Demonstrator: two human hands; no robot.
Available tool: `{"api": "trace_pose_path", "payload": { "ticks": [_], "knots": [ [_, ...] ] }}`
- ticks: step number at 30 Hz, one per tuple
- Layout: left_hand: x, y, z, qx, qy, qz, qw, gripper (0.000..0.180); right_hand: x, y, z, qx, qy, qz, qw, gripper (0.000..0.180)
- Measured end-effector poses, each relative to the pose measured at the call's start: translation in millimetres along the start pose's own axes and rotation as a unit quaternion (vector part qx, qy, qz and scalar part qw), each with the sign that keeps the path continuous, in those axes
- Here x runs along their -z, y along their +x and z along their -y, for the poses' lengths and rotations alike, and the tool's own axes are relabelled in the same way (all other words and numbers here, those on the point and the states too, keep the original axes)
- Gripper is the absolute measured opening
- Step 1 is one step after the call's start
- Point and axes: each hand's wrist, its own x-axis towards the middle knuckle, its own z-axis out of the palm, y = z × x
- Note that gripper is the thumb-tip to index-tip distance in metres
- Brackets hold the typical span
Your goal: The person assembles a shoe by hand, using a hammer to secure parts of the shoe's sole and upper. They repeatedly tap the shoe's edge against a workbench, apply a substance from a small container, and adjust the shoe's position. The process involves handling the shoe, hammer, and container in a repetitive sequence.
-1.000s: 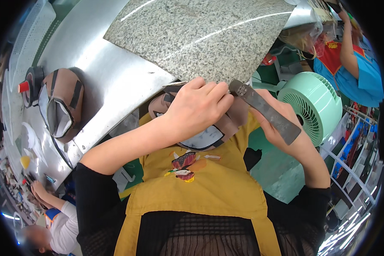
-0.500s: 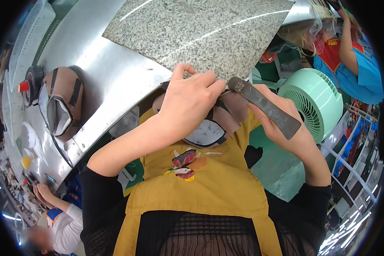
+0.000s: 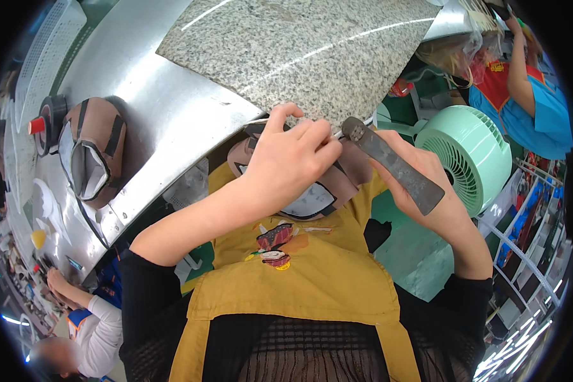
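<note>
A brown-pink shoe upper [image 3: 342,186] with black strips and a pale lining rests on my lap against the table edge. My left hand [image 3: 291,159] lies over its far side with the fingers curled and pinched; what sits between the fingertips is hidden. My right hand [image 3: 426,175] is closed around a hammer [image 3: 401,170], its dark metal head lying across the back of the fingers. The hammer's handle is out of sight. Both hands' fingertips are close together over the upper, near a small pale bit too small to name.
A granite slab [image 3: 299,54] lies on the metal table [image 3: 153,114]. A similar upper [image 3: 105,137] stands at left beside a black roll with a red cap [image 3: 37,125]. A green fan [image 3: 471,159] stands at right. Co-workers are at far right [image 3: 522,108] and lower left [image 3: 95,344].
My left hand has shifted slightly right and down, its fingertips nearer the right hand. The upper has tilted a little under it. The hammer stays in my right hand, nearly unmoved.
</note>
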Motion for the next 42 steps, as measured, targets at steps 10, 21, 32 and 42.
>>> {"api": "trace_pose_path", "payload": {
  "ticks": [10,21,32,42],
  "knots": [
    [-6.6,-5.7,-7.7,-0.008,0.047,-0.037,0.998,0.022,-0.1,-0.7,-13.3,0.069,0.021,-0.018,0.997,0.026],
    [-7.3,-14.9,-12.1,0.058,0.013,-0.075,0.995,0.03,-11.9,0.8,-8.5,0.072,-0.039,-0.05,0.995,0.036],
    [-7.9,-19.0,-14.0,0.049,0.03,-0.072,0.996,0.03,-6.4,-0.6,-13.0,0.065,0.012,-0.016,0.998,0.03],
    [-14.3,-23.0,-15.5,0.025,0.063,-0.097,0.993,0.026,-2.5,0.7,-3.9,0.045,0.057,0.007,0.997,0.034]
  ]
}}
